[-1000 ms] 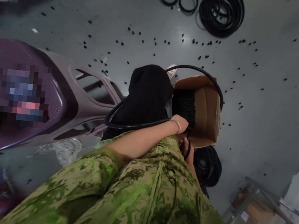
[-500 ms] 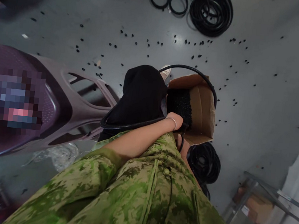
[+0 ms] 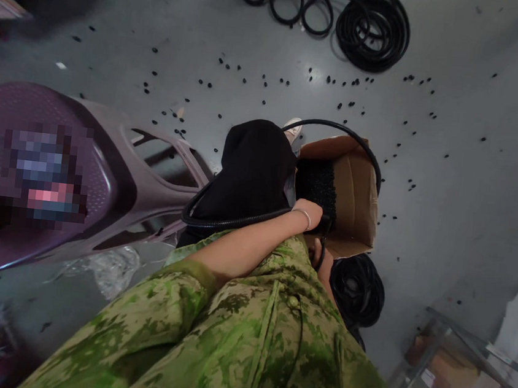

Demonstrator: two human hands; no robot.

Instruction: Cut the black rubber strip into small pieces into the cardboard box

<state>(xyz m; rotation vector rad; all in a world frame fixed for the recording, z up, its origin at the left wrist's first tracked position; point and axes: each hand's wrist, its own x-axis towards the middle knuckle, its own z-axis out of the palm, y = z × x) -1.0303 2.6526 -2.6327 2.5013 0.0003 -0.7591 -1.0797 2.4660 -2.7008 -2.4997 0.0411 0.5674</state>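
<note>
My left hand (image 3: 313, 214), with a bracelet on the wrist, reaches across my lap and grips a black corrugated hose (image 3: 232, 221) at the mouth of a cardboard box (image 3: 358, 195). The hose loops over my black trouser knee and arcs round the far side of the box. The box holds a heap of small black parts (image 3: 318, 185). My right hand (image 3: 323, 265) lies just below the box, mostly hidden behind my camouflage shirt, with the hose end against its fingers.
A purple plastic chair (image 3: 116, 185) stands at my left. Coils of black hose (image 3: 372, 24) lie on the grey floor far ahead, another coil (image 3: 357, 289) sits by my right side. Small black pieces are scattered over the floor. A metal frame (image 3: 456, 347) is at lower right.
The view has shifted slightly. Both hands stay at the box's mouth with the hose; the hose loop barely moves.
</note>
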